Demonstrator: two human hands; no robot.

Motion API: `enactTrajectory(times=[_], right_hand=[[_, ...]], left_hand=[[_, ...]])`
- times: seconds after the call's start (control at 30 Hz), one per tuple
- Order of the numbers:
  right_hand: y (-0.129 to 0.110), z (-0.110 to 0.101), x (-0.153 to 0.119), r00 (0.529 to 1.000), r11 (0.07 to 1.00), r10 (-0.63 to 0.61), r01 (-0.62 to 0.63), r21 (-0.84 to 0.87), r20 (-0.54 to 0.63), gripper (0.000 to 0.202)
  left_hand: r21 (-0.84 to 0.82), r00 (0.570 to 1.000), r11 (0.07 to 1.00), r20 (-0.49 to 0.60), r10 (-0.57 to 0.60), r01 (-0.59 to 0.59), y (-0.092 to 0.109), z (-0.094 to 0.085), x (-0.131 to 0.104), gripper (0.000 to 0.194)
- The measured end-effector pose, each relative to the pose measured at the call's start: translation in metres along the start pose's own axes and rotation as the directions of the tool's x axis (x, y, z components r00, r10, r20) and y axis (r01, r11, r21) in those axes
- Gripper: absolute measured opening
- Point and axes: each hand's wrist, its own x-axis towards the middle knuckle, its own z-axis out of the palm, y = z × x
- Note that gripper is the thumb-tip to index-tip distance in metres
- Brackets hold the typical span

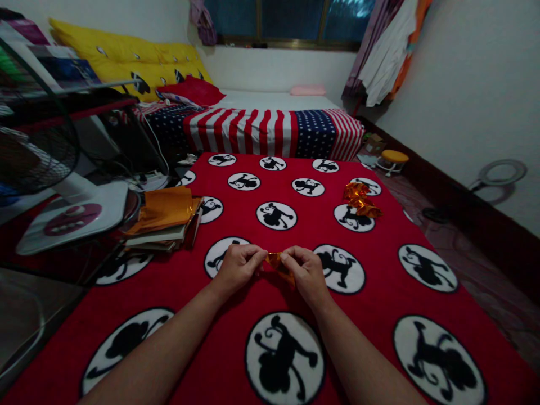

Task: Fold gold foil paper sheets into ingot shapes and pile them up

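Between my two hands is a small piece of shiny orange-gold foil paper [275, 260], its lower part hanging toward the red cloth. My left hand [241, 264] pinches its left end between thumb and fingers. The right end is pinched by my right hand [304, 271], which partly covers the sheet. Both hands are just above the red cloth [236, 349] printed with black monkey figures in white circles. Several crumpled or folded orange foil pieces [363, 201] lie in a cluster at the far right of the cloth.
A stack of orange and pale paper sheets [166, 211] lies at the left edge of the cloth. A fan with a white base [84, 208] stands further left. Behind are a bed with a flag-patterned cover [261, 129] and, at right, a stool with an orange seat [395, 157].
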Motion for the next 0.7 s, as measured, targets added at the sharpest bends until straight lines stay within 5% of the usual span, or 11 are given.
enactTrajectory(times=[0.13,0.33,0.53,0.7], right_hand=[[0.004,-0.001,0.0,1.0,1.0,-0.02,0.02,-0.011,0.004,0.024],[0.001,-0.004,0.0,0.999,0.999,-0.036,0.037,-0.019,0.03,0.022],[-0.006,-0.003,0.0,0.988,0.986,-0.126,0.134,-0.097,0.084,0.021],[-0.006,-0.001,-0.004,0.991,0.996,-0.058,0.049,0.069,0.12,0.016]], left_hand=[[0.096,0.999,0.994,0.01,0.045,-0.046,0.003,0.0,-0.002,0.045],[-0.018,0.996,0.999,0.079,0.032,-0.031,0.001,-0.004,0.0,0.05],[-0.016,0.991,1.0,0.131,-0.006,0.008,0.005,-0.001,0.001,0.016],[-0.177,0.994,0.979,-0.035,-0.105,0.097,-0.003,0.001,0.002,0.018]])
